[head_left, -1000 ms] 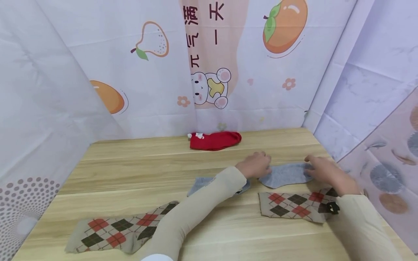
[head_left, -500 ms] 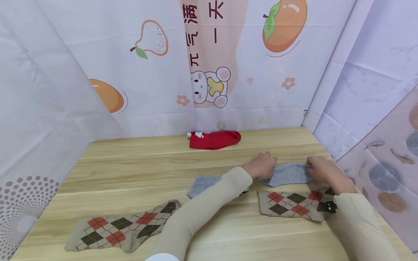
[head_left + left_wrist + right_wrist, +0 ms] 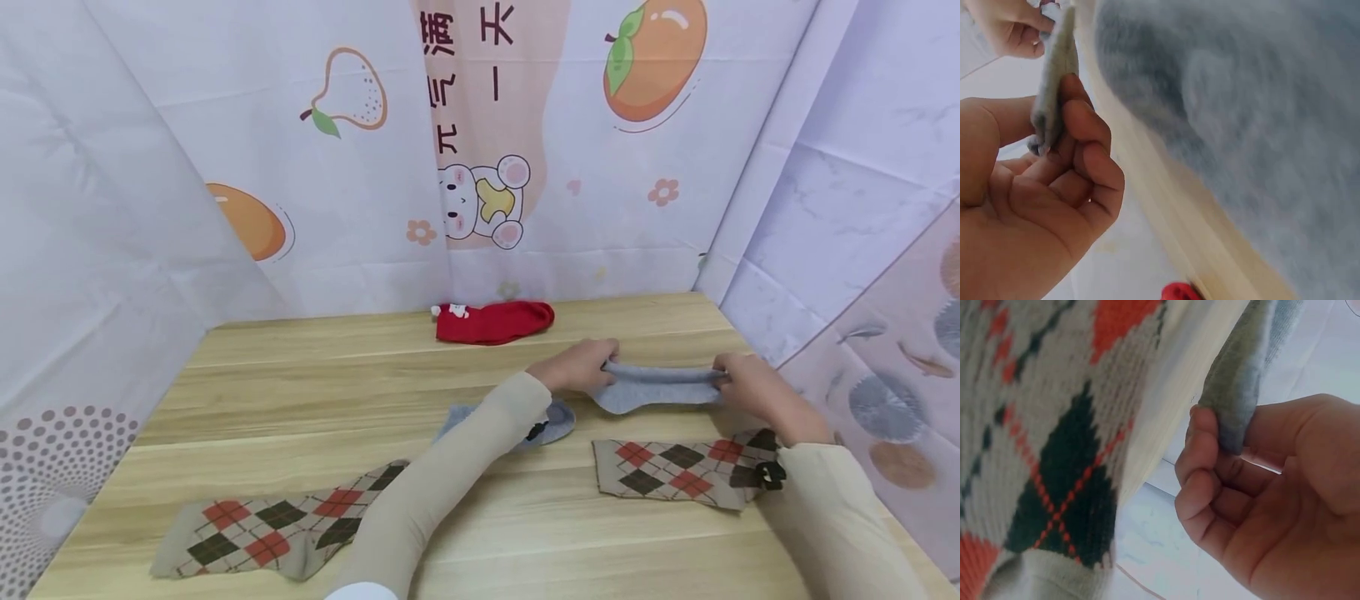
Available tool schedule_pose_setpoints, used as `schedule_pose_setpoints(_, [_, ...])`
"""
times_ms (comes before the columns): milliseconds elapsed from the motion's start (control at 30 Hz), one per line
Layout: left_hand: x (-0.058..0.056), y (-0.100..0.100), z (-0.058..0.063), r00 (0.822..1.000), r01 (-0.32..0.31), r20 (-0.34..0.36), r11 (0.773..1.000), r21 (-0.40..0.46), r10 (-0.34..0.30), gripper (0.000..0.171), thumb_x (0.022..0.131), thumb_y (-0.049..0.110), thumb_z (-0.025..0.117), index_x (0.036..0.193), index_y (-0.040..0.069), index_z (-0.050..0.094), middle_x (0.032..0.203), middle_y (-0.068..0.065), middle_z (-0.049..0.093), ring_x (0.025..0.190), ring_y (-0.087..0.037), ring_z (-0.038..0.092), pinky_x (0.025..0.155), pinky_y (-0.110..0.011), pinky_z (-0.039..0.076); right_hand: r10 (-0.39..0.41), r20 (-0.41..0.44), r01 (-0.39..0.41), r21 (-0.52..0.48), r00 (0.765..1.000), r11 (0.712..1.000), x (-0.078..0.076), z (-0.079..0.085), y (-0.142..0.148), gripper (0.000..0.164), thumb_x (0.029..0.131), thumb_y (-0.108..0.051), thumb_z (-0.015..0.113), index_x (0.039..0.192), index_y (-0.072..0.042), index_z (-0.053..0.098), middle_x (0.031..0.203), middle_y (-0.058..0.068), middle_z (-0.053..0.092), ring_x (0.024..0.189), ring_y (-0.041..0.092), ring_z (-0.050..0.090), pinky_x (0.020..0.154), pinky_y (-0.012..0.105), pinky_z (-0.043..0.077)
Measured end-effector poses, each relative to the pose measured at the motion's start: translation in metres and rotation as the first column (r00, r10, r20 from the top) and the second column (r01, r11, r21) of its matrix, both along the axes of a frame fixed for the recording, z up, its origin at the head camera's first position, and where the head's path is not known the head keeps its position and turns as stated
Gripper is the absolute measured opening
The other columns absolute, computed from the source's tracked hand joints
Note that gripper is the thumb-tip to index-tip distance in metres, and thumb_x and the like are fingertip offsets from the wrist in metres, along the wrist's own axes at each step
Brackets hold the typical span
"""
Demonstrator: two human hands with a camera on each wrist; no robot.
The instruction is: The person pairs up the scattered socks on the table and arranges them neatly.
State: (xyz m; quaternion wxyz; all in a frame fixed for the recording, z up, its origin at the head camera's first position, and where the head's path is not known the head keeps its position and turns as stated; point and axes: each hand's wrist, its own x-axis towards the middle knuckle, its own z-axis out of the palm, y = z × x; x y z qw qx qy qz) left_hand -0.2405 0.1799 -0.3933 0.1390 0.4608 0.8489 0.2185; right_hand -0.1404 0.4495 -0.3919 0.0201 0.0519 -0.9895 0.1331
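A light grey sock [image 3: 660,390] is stretched sideways between both hands at the right of the table. My left hand [image 3: 581,365] pinches its left end. At the other end my right hand [image 3: 753,387] grips it between thumb and fingers. In the left wrist view the sock's edge [image 3: 1057,81] sits between thumb and curled fingers. The right wrist view shows the sock's other end [image 3: 1235,394] pinched likewise. A second grey sock [image 3: 558,423] lies flat, partly hidden under my left forearm.
Nearer me, an argyle sock [image 3: 675,473] lies below my right hand. Another argyle sock [image 3: 262,533] is at the front left, its toe overlapped by my left sleeve. A red sock [image 3: 495,323] rests along the table's back edge, before a printed curtain [image 3: 337,208].
Earlier the grey sock lay flat on the table under both hands. Now its upper edge is gripped at both ends and drawn up taut, with the left hand shifted slightly left.
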Motion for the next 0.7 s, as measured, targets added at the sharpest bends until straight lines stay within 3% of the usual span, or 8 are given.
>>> schedule_pose_setpoints(100, [-0.003,-0.008,0.002,1.000,0.000,0.018,1.000,-0.001,0.000,0.013,0.099,0.017,0.062,0.095,0.009,0.053,0.077,0.002,0.046,0.067,-0.008,0.041,0.065,-0.018,0.037,0.006,-0.010,-0.006,0.005,1.000,1.000,-0.001,0.000,0.000,0.010,0.084,0.004,0.065,0.090,0.013,0.064,0.086,0.029,0.066,0.080,0.047,0.063,0.075,0.060,0.049])
schedule_pose_setpoints(267, [-0.010,-0.024,0.003,0.999,0.019,0.051,1.000,0.019,-0.020,0.039,0.099,0.021,0.063,0.066,0.011,0.045,0.059,0.003,0.036,0.053,-0.007,0.033,0.055,-0.018,0.033,0.022,-0.011,-0.022,-0.009,1.000,1.000,-0.003,0.000,-0.002,0.010,0.084,0.004,0.066,0.090,0.012,0.065,0.082,0.024,0.067,0.072,0.035,0.062,0.068,0.054,0.051])
schedule_pose_setpoints(500, [-0.019,-0.050,0.006,0.991,0.052,0.119,0.993,0.111,-0.065,0.041,0.097,0.022,0.066,0.063,0.010,0.047,0.055,0.002,0.040,0.051,-0.009,0.040,0.055,-0.019,0.036,0.090,-0.078,-0.093,-0.035,0.993,0.995,-0.005,0.002,-0.007,0.009,0.085,0.003,0.068,0.090,0.011,0.065,0.072,0.012,0.066,0.061,0.018,0.058,0.055,0.038,0.048])
schedule_pose_setpoints(700, [-0.022,-0.070,0.011,0.987,0.015,0.157,0.993,0.117,-0.033,0.038,0.096,0.024,0.068,0.065,0.010,0.051,0.055,0.000,0.042,0.049,-0.010,0.041,0.053,-0.020,0.035,0.119,-0.084,-0.122,-0.032,0.989,0.992,-0.007,0.007,-0.015,0.010,0.086,-0.001,0.069,0.092,0.008,0.067,0.071,0.008,0.068,0.061,0.016,0.060,0.054,0.036,0.048])
